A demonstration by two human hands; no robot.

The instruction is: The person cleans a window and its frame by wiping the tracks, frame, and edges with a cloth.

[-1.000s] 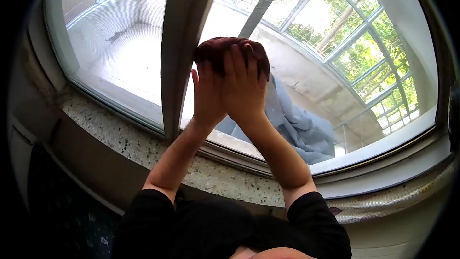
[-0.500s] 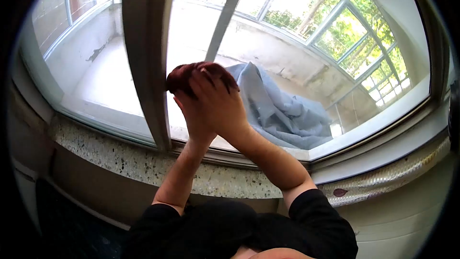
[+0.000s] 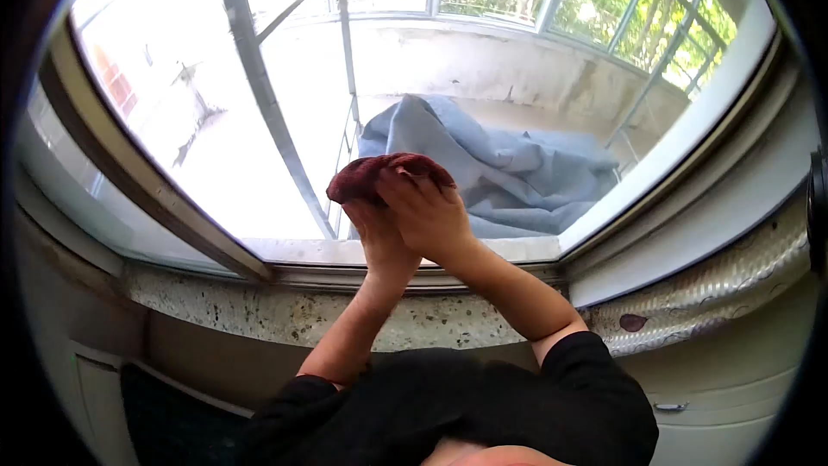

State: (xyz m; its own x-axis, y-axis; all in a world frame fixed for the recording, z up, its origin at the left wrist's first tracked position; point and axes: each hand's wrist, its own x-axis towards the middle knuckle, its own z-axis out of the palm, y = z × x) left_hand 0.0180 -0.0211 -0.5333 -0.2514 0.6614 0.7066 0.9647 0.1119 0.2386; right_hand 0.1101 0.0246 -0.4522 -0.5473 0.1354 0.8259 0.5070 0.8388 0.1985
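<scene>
A dark red cloth (image 3: 354, 179) is bunched up against the window glass (image 3: 297, 78). My right hand (image 3: 435, 217) lies over its right part, fingers bent round it. Partly behind that hand, my left hand (image 3: 382, 242) presses on the cloth from below. The two hands overlap at the palms, and the left fingertips are hidden by the cloth and the other hand. Beyond the glass, behind the cloth, rests a crumpled grey-blue sheet (image 3: 509, 164).
A brown window frame post (image 3: 155, 173) slants along the left. Below the window runs a speckled stone sill (image 3: 259, 315). Silvery patterned padding (image 3: 690, 311) covers the ledge at right. A cabinet handle (image 3: 670, 406) shows at lower right. Metal bars (image 3: 259, 78) stand outside.
My view has turned and levelled. Both hands and the cloth, which were close against the frame post, are now well to its right, in front of the sheet's left part.
</scene>
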